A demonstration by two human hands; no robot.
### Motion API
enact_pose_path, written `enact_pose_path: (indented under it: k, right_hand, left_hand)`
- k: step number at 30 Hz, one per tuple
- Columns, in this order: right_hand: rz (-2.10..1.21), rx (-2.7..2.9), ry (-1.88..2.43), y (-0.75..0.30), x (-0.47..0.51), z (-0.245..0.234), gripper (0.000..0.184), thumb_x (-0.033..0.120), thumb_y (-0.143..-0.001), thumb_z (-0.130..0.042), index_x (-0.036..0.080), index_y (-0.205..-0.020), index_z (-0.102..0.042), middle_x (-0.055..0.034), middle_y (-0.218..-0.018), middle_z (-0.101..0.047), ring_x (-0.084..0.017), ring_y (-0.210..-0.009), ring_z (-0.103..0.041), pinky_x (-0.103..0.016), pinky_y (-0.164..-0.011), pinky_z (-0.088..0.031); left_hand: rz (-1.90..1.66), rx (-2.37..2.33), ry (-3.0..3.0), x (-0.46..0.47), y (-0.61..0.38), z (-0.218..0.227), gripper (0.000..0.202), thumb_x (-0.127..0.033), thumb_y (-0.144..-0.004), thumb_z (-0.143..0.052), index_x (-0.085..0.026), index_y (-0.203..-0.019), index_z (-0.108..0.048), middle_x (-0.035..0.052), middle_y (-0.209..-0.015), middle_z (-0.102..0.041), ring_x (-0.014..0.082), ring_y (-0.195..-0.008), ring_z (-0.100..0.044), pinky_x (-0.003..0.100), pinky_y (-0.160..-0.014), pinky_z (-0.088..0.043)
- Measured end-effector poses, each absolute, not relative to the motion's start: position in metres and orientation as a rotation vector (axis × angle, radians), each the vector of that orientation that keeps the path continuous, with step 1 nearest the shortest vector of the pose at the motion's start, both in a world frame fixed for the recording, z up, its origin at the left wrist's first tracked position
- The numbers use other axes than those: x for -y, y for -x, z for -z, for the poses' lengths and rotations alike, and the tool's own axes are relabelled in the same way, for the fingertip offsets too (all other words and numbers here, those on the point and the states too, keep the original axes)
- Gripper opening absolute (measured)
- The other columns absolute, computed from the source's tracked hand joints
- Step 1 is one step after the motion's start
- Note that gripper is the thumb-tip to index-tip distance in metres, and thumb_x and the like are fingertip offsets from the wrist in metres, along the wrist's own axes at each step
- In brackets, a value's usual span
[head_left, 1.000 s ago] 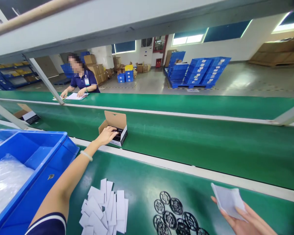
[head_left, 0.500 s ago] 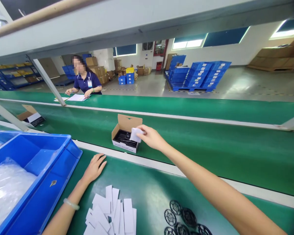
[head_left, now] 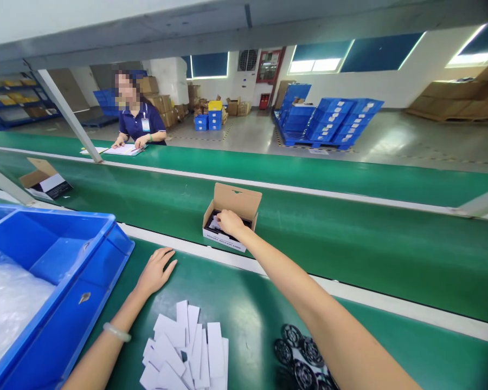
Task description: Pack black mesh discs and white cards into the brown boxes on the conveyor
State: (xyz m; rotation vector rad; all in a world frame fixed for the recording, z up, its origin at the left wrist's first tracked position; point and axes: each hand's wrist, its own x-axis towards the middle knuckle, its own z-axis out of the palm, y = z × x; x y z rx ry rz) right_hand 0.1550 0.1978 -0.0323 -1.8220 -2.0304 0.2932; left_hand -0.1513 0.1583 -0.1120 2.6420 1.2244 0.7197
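Observation:
An open cardboard box (head_left: 244,201) with a black insert sits on the green conveyor belt (head_left: 350,244) ahead of me. My right hand (head_left: 229,222) reaches into it, fingers curled on a small white card (head_left: 215,223) pressed against the insert. My left hand (head_left: 156,270) lies flat and open on the near green table, empty. Below it, a pile of white cards (head_left: 189,349) is spread on the table. Several black round slotted discs (head_left: 299,357) lie beside my right forearm.
A blue bin (head_left: 71,281) holding clear plastic bags (head_left: 8,306) stands at my left. Another open box (head_left: 44,181) rides the belt far left. A person in a dark polo (head_left: 140,122) writes on papers across the line. Blue crates are stacked beyond.
The box has travelled right along the belt. My right hand went from holding the card above the box to pushing it down inside. My left hand stayed flat on the table.

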Motion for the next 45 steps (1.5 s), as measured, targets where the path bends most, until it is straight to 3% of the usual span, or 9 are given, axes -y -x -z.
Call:
enact_pose_path:
  k: [8,14,16,20,26,30,34,38,45]
  right_hand:
    - [-0.409,2.344,1.468,-0.150,-0.083,0.013,0.020,0.011,-0.088,-0.062,0.014,-0.108,-0.065,-0.0091,-0.109,-0.063,-0.024,-0.102,-0.055,-0.036,-0.094,-0.043]
    - [-0.872,2.619,1.317,-0.109,0.044,0.053,0.102,0.032,-0.066,-0.088,0.014,-0.146,-0.029,-0.0231,-0.145,-0.032,-0.037,-0.130,-0.030,-0.052,-0.104,-0.035]
    - [-0.888,2.547,1.420,-0.095,0.061,0.070,0.108,0.031,-0.066,-0.088,0.014,-0.149,-0.021,-0.0243,-0.148,-0.023,-0.039,-0.134,-0.023,-0.054,-0.106,-0.031]
    - [-0.781,2.333,1.514,-0.085,0.067,0.087,0.088,0.018,-0.075,-0.079,0.011,-0.146,-0.027,-0.0198,-0.134,-0.043,-0.033,-0.124,-0.038,-0.047,-0.103,-0.038]
    - [-0.681,2.241,1.479,-0.101,0.070,0.085,0.032,0.014,-0.085,-0.066,0.018,-0.117,-0.060,-0.0110,-0.116,-0.056,-0.028,-0.107,-0.050,-0.041,-0.093,-0.047]
    - [-0.601,2.380,1.413,-0.100,0.071,0.086,0.053,0.015,-0.083,-0.070,0.021,-0.132,-0.050,-0.0117,-0.139,-0.043,-0.033,-0.126,-0.036,-0.048,-0.099,-0.042]
    - [-0.555,2.437,1.366,-0.094,0.068,0.086,0.029,0.010,-0.092,-0.055,0.019,-0.119,-0.060,-0.0087,-0.121,-0.060,-0.031,-0.122,-0.042,-0.046,-0.095,-0.045]
    - [-0.517,2.174,1.346,-0.109,0.083,0.074,0.029,0.009,-0.095,-0.042,0.018,-0.115,-0.062,-0.0090,-0.113,-0.064,-0.028,-0.113,-0.050,-0.044,-0.093,-0.045]
    - [-0.609,1.315,1.527,-0.179,0.146,0.046,0.027,0.034,-0.099,-0.043,0.020,-0.110,-0.063,-0.0076,-0.104,-0.066,-0.025,-0.094,-0.061,-0.036,-0.084,-0.050]
  left_hand:
    - [-0.696,-1.300,-2.644,-0.157,0.148,0.108,0.036,-0.038,-0.094,-0.039,-0.019,-0.113,-0.062,0.0130,-0.117,-0.060,0.0280,-0.111,-0.053,0.046,-0.100,-0.043]
    - [-0.658,-1.371,-2.609,-0.153,0.146,0.110,0.038,-0.039,-0.093,-0.041,-0.014,-0.114,-0.061,0.0153,-0.121,-0.058,0.0285,-0.114,-0.050,0.045,-0.104,-0.040]
    - [-0.673,-1.391,-2.589,-0.152,0.145,0.109,0.038,-0.039,-0.093,-0.042,-0.013,-0.112,-0.062,0.0159,-0.121,-0.058,0.0281,-0.115,-0.049,0.044,-0.104,-0.039]
    - [-0.746,-1.429,-2.505,-0.144,0.142,0.104,0.031,-0.036,-0.091,-0.044,-0.015,-0.103,-0.064,0.0130,-0.114,-0.062,0.0254,-0.110,-0.053,0.041,-0.102,-0.042]
    - [-0.849,-1.356,-2.381,-0.096,0.122,0.082,0.028,-0.034,-0.092,-0.043,-0.019,-0.103,-0.064,0.0089,-0.113,-0.063,0.0221,-0.109,-0.055,0.038,-0.098,-0.045]
    - [-0.793,-1.185,-2.330,-0.056,0.104,0.061,0.024,-0.034,-0.090,-0.048,-0.023,-0.101,-0.066,0.0076,-0.116,-0.062,0.0245,-0.113,-0.052,0.043,-0.099,-0.043]
    - [-0.803,-1.104,-2.303,-0.038,0.091,0.039,0.022,-0.033,-0.090,-0.048,-0.023,-0.100,-0.065,0.0080,-0.117,-0.061,0.0256,-0.113,-0.051,0.045,-0.098,-0.043]
    - [-0.856,-1.102,-2.262,-0.031,0.076,0.029,0.021,-0.033,-0.090,-0.048,-0.025,-0.100,-0.065,0.0074,-0.115,-0.062,0.0260,-0.111,-0.053,0.045,-0.097,-0.044]
    - [-0.427,-0.722,-2.478,0.015,0.006,0.056,0.032,-0.028,-0.085,-0.062,-0.021,-0.115,-0.058,0.0101,-0.112,-0.058,0.0278,-0.105,-0.052,0.043,-0.092,-0.048]
